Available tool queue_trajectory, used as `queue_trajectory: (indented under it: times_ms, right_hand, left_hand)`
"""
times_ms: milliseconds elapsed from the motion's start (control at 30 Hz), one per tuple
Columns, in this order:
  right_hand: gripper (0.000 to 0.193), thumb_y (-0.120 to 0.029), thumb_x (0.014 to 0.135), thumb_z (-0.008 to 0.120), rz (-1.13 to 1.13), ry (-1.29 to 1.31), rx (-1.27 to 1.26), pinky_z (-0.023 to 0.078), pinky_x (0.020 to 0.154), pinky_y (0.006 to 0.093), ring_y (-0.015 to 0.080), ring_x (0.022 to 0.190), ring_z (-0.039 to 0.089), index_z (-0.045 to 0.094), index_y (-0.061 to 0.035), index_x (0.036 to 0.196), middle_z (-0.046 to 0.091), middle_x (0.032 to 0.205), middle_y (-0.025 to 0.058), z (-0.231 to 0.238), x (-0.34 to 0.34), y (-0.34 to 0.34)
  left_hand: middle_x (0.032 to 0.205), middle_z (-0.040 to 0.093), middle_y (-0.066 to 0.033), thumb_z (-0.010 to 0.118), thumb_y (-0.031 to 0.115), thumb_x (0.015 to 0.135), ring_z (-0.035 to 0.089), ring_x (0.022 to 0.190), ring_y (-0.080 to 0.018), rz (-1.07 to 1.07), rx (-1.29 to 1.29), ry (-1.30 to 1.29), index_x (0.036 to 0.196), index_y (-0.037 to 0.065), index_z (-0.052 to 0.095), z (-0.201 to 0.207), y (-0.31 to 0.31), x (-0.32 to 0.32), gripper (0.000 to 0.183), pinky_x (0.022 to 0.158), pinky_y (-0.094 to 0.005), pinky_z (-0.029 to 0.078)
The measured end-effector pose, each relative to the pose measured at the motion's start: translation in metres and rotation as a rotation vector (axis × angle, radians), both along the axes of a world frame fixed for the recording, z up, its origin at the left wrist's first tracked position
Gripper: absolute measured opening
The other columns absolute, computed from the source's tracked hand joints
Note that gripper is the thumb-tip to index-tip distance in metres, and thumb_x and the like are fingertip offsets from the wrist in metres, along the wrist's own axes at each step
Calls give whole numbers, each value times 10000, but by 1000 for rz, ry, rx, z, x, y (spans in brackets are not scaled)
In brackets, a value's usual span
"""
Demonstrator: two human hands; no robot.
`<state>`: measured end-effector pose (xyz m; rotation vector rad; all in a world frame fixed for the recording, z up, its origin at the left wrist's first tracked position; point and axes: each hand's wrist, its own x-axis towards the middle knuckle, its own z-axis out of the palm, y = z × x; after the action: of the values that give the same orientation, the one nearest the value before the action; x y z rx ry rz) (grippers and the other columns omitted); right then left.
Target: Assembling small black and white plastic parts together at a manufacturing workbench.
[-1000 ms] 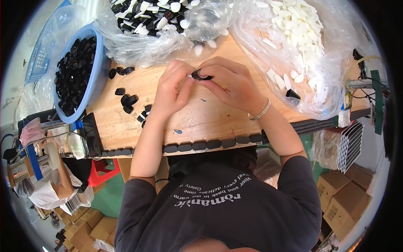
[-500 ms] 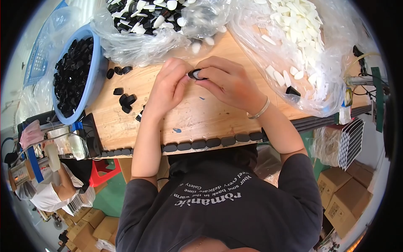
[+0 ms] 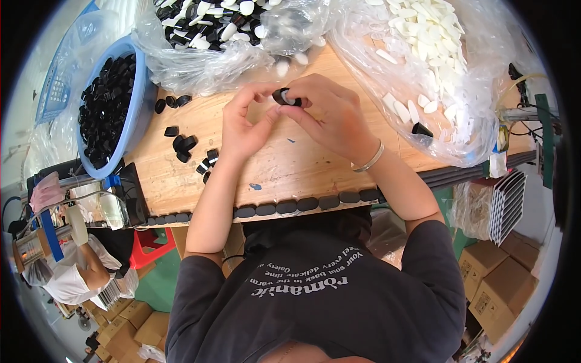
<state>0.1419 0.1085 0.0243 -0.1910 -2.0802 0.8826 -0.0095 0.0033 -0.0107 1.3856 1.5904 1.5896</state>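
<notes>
I see the right hand (image 3: 333, 115) pinching a little black ring (image 3: 278, 95) over the wooden table (image 3: 321, 163) — the left hand (image 3: 242, 124) curls close by (can't tell if it's holding on too).

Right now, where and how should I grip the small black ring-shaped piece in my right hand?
Pinch the small black ring-shaped piece by its left curved wall, probably best coming from the left with your left hand: that side shows, while your right hand covers its right end.
</notes>
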Motion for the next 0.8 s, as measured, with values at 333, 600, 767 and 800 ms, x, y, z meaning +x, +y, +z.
queue_trajectory:
  times_ms: [333,600,767,800]
  right_hand:
    - [269,-109,722,783,-136,-75,-27,457,533,241,129,586,557,596,-39,902,581,707,44,2,2,-4]
    - [245,-107,754,748,-2,-114,-27,480,607,245,138,627,581,643,-37,964,624,768,50,11,7,14]
    - [161,-83,821,667,-294,-234,-80,508,678,248,102,691,611,672,-11,965,691,829,67,27,44,105]
    - [152,-60,823,654,-368,-282,-58,506,670,252,111,688,614,673,-6,964,690,820,76,24,54,128]
  left_hand:
    - [1014,628,-156,735,-42,585,586,908,-329,235,350,647,1087,-15,608,7,10,20,518,827,-396,467]
    - [983,649,-147,762,-27,605,601,897,-307,261,368,610,1040,-21,642,10,7,15,452,812,-367,478]
    - [975,660,-113,789,8,653,603,894,-264,314,274,450,1039,-1,649,11,4,6,411,811,-338,472]
    - [971,663,-103,792,13,664,603,893,-252,314,252,417,1039,5,651,12,3,6,402,810,-330,470]
